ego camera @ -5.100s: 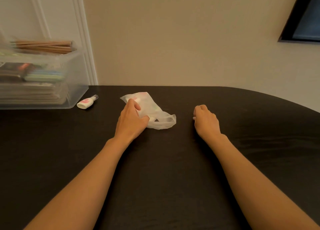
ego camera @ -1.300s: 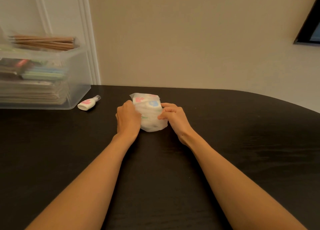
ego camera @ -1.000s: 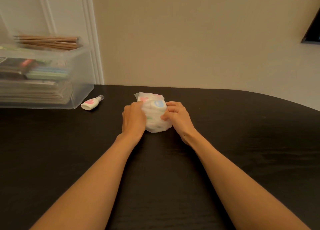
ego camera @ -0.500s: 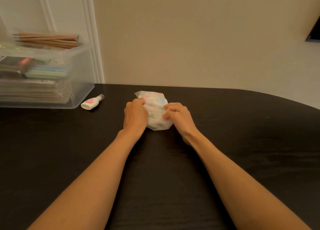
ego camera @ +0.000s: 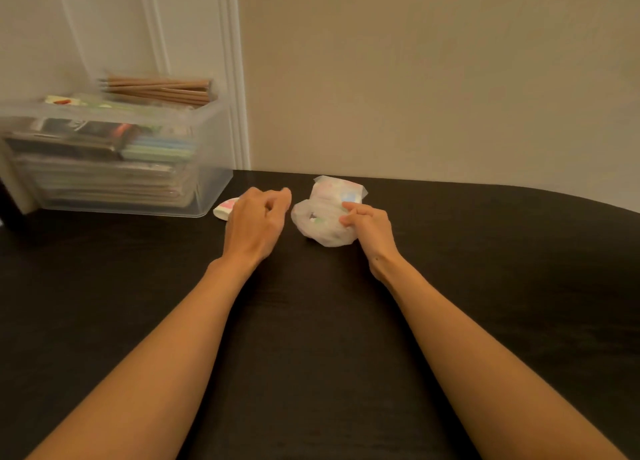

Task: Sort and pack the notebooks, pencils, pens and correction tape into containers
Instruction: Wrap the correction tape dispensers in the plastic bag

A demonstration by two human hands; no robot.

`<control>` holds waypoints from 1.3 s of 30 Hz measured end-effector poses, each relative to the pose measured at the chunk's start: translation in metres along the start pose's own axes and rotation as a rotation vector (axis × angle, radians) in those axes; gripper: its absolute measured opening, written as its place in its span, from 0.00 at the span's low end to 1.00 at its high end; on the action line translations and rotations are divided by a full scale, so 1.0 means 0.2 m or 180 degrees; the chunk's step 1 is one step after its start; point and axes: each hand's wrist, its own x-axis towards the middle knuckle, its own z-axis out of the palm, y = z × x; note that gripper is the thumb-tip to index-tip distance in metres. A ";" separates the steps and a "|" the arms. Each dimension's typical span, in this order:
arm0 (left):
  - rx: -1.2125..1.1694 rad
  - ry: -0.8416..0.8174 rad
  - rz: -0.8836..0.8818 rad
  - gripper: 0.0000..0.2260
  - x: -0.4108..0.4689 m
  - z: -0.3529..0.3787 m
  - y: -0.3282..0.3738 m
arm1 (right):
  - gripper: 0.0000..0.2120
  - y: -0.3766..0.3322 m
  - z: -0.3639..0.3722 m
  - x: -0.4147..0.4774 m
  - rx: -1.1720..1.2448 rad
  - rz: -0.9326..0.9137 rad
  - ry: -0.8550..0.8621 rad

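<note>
Plastic, thin and cloudy, is what I am working with: a small plastic bag [ego camera: 320, 224] is sitting on the black tabletop [ego camera: 311, 321] near its far edge, and my right hand [ego camera: 372, 229] is pinching the bag's right flank between thumb and curled fingers. My left hand [ego camera: 254, 222] is hovering just left of the bag, fingers loosely curled and holding nothing. It is half covering a loose correction tape [ego camera: 224, 209] lying beside the clear box [ego camera: 211, 182], and I cannot tell whether it is touching it. I am judging the bag to be light, soft and slippery, crumpling under any squeeze while the small hard pieces inside are free to shift. The safer hold, I am thinking, is the gathered film near its top or a cupped grip round the whole bundle, not one loose fold. The loose tape is looking light, rigid and smooth, best taken across its flat sides. Notebooks [ego camera: 100, 182] are lying stacked in the box, and pencils [ego camera: 159, 89] are resting across its top. I am reading no writing anywhere: pink, blue and green patches are showing through the film, and a pink one on the loose tape, all too blurred for a brand.
</note>
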 end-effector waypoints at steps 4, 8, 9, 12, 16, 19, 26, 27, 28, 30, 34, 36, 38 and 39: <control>0.1282 -0.0060 -0.0743 0.17 0.08 0.01 -0.14 | 0.16 -0.01 0.05 0.01 -0.0190 -0.0067 0.0167; 0.1611 -0.0287 -0.0856 0.17 0.13 0.03 -0.19 | 0.11 -0.01 0.05 0.02 -0.0226 -0.0064 0.0247; 0.1595 -0.0221 -0.0770 0.16 0.14 0.04 -0.19 | 0.09 -0.01 0.05 0.02 -0.0218 -0.0053 0.0251; 0.1547 -0.0150 -0.0596 0.17 0.14 0.05 -0.17 | 0.07 0.00 0.04 0.01 -0.0166 -0.0025 0.0259; 0.1443 -0.0268 -0.0581 0.16 0.13 0.08 -0.12 | 0.07 0.01 0.01 -0.03 -0.0320 -0.0008 0.0214; 0.1548 -0.0219 -0.0546 0.14 0.13 0.11 -0.09 | 0.07 0.00 -0.01 -0.06 -0.0388 -0.0009 0.0255; 0.0698 -0.0028 -0.0554 0.10 0.07 0.11 -0.04 | 0.07 0.03 -0.06 -0.09 -0.0465 -0.0116 0.0672; 0.0551 0.0050 -0.0601 0.09 0.06 0.11 -0.03 | 0.07 0.03 -0.07 -0.09 -0.0508 -0.0173 0.0734; 0.0448 0.0108 -0.0615 0.08 0.05 0.10 -0.02 | 0.07 0.04 -0.09 -0.10 -0.0577 -0.0232 0.0789; 0.0124 0.0308 -0.0643 0.06 0.03 0.10 0.01 | 0.08 0.04 -0.12 -0.12 -0.0771 -0.0353 0.0900; -0.1207 0.0691 -0.0674 0.04 -0.05 0.10 0.14 | 0.09 0.04 -0.20 -0.17 -0.0947 -0.0441 0.1138; -0.1785 0.0564 -0.0546 0.06 -0.11 0.13 0.23 | 0.10 0.03 -0.23 -0.20 -0.0902 -0.0355 0.1194; -0.2136 0.0332 -0.0489 0.07 -0.17 0.17 0.32 | 0.09 0.03 -0.26 -0.24 -0.0688 -0.0229 0.1107; -0.2210 0.0189 -0.0459 0.08 -0.20 0.19 0.35 | 0.08 0.03 -0.28 -0.25 -0.0465 -0.0177 0.1051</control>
